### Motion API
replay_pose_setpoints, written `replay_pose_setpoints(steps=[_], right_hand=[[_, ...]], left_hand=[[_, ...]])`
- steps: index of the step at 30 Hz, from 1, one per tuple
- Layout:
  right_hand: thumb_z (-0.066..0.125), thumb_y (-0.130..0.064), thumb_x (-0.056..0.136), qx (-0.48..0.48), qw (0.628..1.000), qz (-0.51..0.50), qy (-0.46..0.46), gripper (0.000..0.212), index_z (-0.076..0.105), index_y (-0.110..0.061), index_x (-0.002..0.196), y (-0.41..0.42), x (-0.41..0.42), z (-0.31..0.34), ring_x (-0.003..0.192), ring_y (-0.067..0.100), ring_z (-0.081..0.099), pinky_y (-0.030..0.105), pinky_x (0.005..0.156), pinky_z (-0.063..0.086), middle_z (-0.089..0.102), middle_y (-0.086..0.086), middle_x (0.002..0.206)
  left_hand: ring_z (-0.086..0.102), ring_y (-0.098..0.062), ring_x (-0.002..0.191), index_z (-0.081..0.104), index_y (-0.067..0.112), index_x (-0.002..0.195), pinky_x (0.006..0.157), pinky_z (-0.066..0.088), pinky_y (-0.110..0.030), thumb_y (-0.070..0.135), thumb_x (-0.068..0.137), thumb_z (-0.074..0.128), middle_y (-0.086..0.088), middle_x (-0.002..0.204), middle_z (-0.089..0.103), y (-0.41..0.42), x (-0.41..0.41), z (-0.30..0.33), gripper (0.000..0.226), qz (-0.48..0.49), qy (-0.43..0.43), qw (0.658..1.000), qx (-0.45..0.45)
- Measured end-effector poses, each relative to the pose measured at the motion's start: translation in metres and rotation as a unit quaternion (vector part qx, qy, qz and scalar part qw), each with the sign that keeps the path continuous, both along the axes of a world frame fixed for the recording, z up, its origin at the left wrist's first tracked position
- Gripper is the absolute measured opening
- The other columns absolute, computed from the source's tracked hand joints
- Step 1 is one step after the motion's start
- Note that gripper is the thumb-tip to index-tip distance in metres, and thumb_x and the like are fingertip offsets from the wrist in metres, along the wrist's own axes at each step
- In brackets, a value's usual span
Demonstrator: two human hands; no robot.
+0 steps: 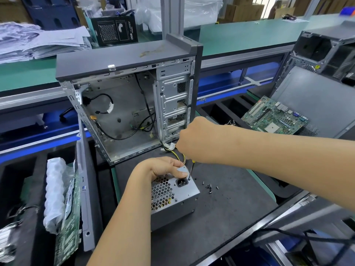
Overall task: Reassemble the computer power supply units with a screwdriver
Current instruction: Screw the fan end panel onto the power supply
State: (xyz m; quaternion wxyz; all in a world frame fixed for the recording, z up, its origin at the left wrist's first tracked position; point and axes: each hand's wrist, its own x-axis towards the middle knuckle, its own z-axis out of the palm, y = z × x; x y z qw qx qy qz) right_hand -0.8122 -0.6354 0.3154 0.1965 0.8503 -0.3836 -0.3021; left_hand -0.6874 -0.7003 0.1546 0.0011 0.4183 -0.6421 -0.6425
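A silver power supply unit (176, 196) with a honeycomb grille and a black socket stands on the black mat. My left hand (163, 167) grips its top far edge. My right hand (194, 139) holds a screwdriver (191, 169) upright, its handle hidden in my fist. The tip sits at the unit's top right corner beside the socket. Yellow and black wires (179, 155) run from the unit behind my hands. Several loose black screws (209, 187) lie on the mat just right of the unit.
An open grey computer case (123, 60) stands behind the unit, cables inside. A green motherboard (274, 116) lies at right on a side panel, with another case (326, 48) beyond. A panel (85, 189), bubble wrap (54, 191) and a board lean at left.
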Motion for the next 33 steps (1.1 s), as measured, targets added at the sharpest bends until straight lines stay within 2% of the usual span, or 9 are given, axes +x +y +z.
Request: replay_pose_setpoints(steps=[5,9,14,20,22,24,27,30,33], right_hand=[[0.06,-0.034,0.09,0.072,0.997,-0.021,0.007,0.033,0.054,-0.009,0.112,-0.003,0.0,-0.003,0.06,0.016,0.041,0.027,0.044,0.024,0.055,0.001,0.088],[0.054,-0.007,0.089,0.055,0.998,0.013,-0.008,0.011,0.052,-0.008,0.099,-0.001,0.001,0.004,0.055,0.017,0.035,0.028,0.047,0.03,0.045,0.005,0.083],[0.047,-0.014,0.095,0.027,0.999,0.042,0.005,0.008,0.043,-0.015,0.088,0.0,0.001,0.001,0.058,0.019,0.037,0.024,0.046,0.023,0.031,0.0,0.066],[0.06,-0.044,0.089,0.14,0.989,-0.045,0.032,0.039,0.05,-0.01,0.106,-0.009,0.0,0.002,0.066,0.015,0.044,0.026,0.046,0.026,0.053,-0.001,0.085],[0.062,-0.027,0.088,0.119,0.993,0.003,0.022,0.02,0.048,-0.013,0.086,-0.009,-0.001,0.003,0.061,0.015,0.042,0.026,0.045,0.027,0.055,0.004,0.09],[0.056,-0.018,0.09,0.062,0.997,0.033,-0.011,0.029,0.035,-0.011,0.072,-0.006,-0.002,0.005,0.057,0.017,0.038,0.027,0.048,0.028,0.04,0.003,0.073],[0.052,-0.017,0.093,0.025,0.998,0.052,-0.002,0.03,0.033,-0.012,0.07,-0.004,-0.004,-0.004,0.054,0.019,0.035,0.028,0.05,0.029,0.028,0.0,0.065],[0.053,-0.025,0.095,0.031,0.999,0.014,-0.004,0.012,0.05,-0.014,0.092,-0.004,-0.003,-0.009,0.059,0.019,0.038,0.026,0.047,0.03,0.03,-0.001,0.065],[0.062,-0.037,0.088,0.093,0.996,-0.009,-0.005,0.033,0.047,-0.012,0.103,-0.009,-0.003,-0.003,0.065,0.018,0.041,0.027,0.044,0.025,0.047,0.001,0.079]], left_hand=[[0.045,-0.003,0.054,0.075,0.028,0.073,0.055,0.035,-0.015,0.014,0.09,0.068,0.01,0.066,0.063,0.002,0.0,0.003,0.022,-0.001,0.0,1.0,-0.005],[0.045,-0.011,0.064,0.075,0.021,0.086,0.062,0.033,-0.021,0.018,0.088,0.07,-0.004,0.083,0.065,0.002,0.001,0.004,0.006,0.013,-0.008,1.0,0.0],[0.047,-0.021,0.09,0.072,0.014,0.103,0.084,0.036,-0.029,0.017,0.087,0.072,-0.019,0.11,0.065,0.004,0.0,0.004,0.017,0.027,-0.018,0.999,-0.002],[0.049,-0.011,0.068,0.072,0.02,0.089,0.067,0.037,-0.02,0.016,0.089,0.068,-0.006,0.085,0.065,0.004,0.0,0.006,0.006,0.009,-0.012,1.0,0.003],[0.047,-0.011,0.065,0.073,0.024,0.079,0.065,0.035,-0.023,0.017,0.089,0.069,-0.01,0.089,0.063,0.003,0.0,0.006,0.012,0.007,-0.015,1.0,-0.004],[0.041,-0.013,0.062,0.073,0.026,0.074,0.064,0.033,-0.025,0.019,0.088,0.07,-0.013,0.09,0.057,0.003,0.0,0.005,0.016,0.005,-0.018,1.0,-0.012],[0.042,-0.021,0.079,0.073,0.021,0.092,0.071,0.036,-0.026,0.019,0.087,0.072,-0.015,0.099,0.056,0.004,-0.001,0.005,0.006,0.026,-0.018,1.0,-0.004],[0.047,-0.015,0.076,0.07,0.013,0.113,0.072,0.037,-0.023,0.018,0.087,0.072,-0.011,0.102,0.062,0.003,-0.001,0.002,0.026,0.02,-0.015,1.0,-0.002],[0.046,-0.01,0.063,0.072,0.019,0.089,0.062,0.035,-0.02,0.016,0.089,0.07,-0.01,0.091,0.061,0.003,0.0,0.006,0.004,0.011,-0.013,1.0,-0.001]])
